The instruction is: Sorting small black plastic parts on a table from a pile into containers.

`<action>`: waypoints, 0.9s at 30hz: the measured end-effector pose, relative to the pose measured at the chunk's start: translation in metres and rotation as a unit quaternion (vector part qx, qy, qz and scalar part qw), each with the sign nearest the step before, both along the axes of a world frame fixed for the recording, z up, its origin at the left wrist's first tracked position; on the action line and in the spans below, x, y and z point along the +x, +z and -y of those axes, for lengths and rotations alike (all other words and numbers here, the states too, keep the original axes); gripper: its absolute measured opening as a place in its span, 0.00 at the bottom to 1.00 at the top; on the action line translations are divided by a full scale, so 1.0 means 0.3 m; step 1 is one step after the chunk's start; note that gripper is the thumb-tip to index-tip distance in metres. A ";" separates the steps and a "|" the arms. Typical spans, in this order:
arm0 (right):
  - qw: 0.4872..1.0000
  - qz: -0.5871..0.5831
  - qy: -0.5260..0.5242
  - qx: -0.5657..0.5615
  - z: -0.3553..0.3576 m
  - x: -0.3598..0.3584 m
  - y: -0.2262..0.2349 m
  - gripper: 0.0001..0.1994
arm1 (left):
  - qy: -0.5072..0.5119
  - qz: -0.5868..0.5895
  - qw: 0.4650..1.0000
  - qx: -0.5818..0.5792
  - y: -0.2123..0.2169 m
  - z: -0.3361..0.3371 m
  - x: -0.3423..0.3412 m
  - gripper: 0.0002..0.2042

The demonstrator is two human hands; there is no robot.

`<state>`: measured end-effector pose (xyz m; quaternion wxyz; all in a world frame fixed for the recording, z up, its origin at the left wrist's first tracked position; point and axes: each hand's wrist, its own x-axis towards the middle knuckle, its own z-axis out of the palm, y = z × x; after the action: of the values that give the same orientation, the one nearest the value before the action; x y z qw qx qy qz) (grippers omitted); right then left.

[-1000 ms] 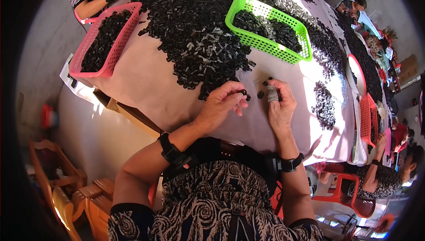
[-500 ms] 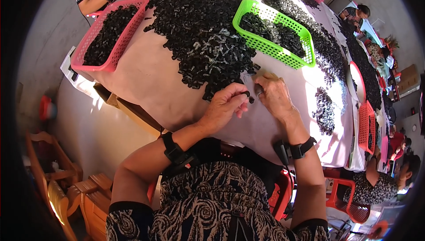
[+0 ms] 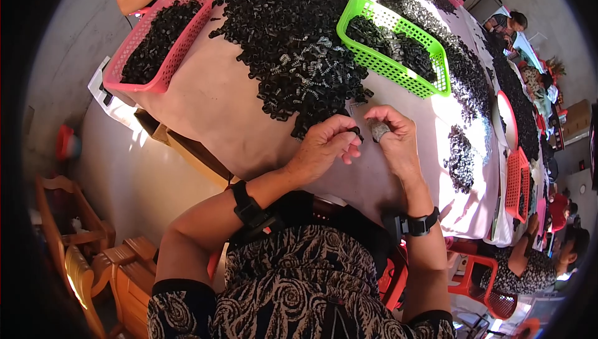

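Note:
My left hand [image 3: 325, 144] is pinched on a small black plastic piece [image 3: 356, 132] near the table's front edge. Close beside it, my right hand [image 3: 400, 146] has its thumb and forefinger curled together, with a grey wrapping [image 3: 379, 128] on a fingertip. Whether a tiny part sits in that pinch is hidden. Just beyond both hands spreads a heap of small black plastic pieces [image 3: 274, 21]. Silvery coil springs [image 3: 305, 68] lie scattered on its near part.
A green basket [image 3: 387, 73] of black pieces stands beyond my right hand, and a pink basket [image 3: 189, 41] at the far left. A smaller pile [image 3: 460, 161] lies in sunlight on the right. Co-workers sit around the table; wooden chairs [image 3: 118, 277] stand at lower left.
The right hand has turned and lifted slightly, its grey-wrapped fingertip now showing plainly. My left hand keeps its pinch on the black piece. The whole view has shifted a little.

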<state>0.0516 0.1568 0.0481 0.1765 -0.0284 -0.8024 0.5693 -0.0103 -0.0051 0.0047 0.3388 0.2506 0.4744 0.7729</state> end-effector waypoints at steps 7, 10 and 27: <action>0.999 -0.012 -0.027 -0.025 0.073 0.049 0.024 0.06 | -0.004 -0.025 1.000 0.012 -0.008 -0.006 0.001 0.09; 0.998 -0.031 -0.046 0.031 0.076 0.053 0.025 0.07 | 0.000 -0.025 1.000 0.009 -0.006 -0.005 0.006 0.09; 0.980 -0.065 -0.077 0.170 0.100 0.072 0.008 0.13 | 0.004 -0.044 0.999 0.012 -0.010 -0.005 0.005 0.08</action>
<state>0.0731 0.1268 0.0505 0.2743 -0.0228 -0.8698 0.4094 -0.0087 -0.0035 0.0019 0.3117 0.2860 0.4808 0.7681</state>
